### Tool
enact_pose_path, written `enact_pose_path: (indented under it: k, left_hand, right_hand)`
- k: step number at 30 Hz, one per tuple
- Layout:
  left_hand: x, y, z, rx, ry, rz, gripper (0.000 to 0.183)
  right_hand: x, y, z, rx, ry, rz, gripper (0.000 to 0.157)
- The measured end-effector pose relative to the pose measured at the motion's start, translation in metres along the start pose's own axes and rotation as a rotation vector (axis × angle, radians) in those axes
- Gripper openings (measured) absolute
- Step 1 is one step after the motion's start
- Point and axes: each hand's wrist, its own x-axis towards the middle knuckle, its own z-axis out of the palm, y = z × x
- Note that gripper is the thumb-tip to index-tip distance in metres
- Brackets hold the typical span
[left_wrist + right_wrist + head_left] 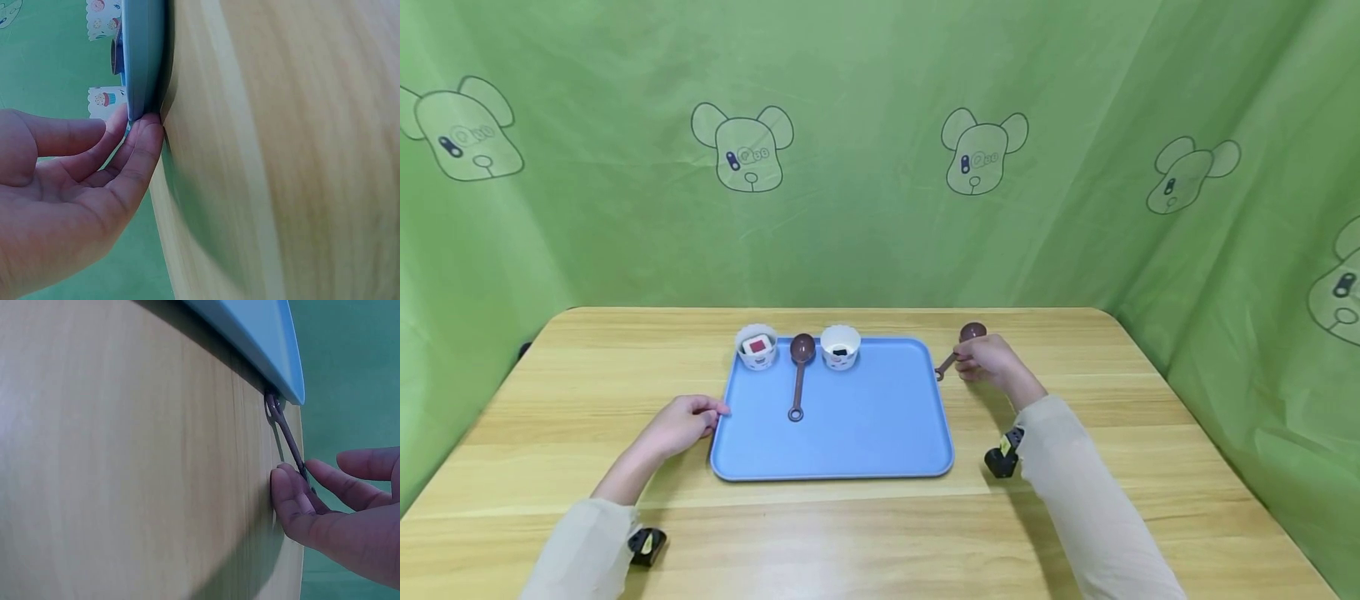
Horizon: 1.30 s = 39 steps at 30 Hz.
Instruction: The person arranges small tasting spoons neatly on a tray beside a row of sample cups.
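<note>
A blue tray (850, 425) lies on the table. At its left rim, my left hand (681, 427) grips the edge, with some fingertips (148, 122) against the underside. To the right of the tray, my right hand (992, 362) pinches a brown spoon (973, 331) by the handle. Its round bowl points away from me, and the ring end of its handle (284, 428) is by the tray's right edge. A second brown spoon (800, 385) lies on the tray between two white paper cups. The left cup (758, 361) contains a white-and-red piece; the right cup (838, 360) has something black inside.
The wooden table (880, 542) extends around the tray on all sides. Behind it hangs a green curtain (865, 242) printed with bear heads. Black wrist cameras sit under the left sleeve (580, 546) and right sleeve (1078, 475).
</note>
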Motion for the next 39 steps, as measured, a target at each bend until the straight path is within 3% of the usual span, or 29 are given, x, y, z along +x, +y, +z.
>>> enact_pose_path:
  k: [39]
  left_hand:
    - [0.0012, 0.0003, -0.0005, -0.006, -0.006, -0.006, 0.024]
  right_hand:
    - [0.0033, 0.0024, -0.0045, 0.024, 0.016, 0.011, 0.033]
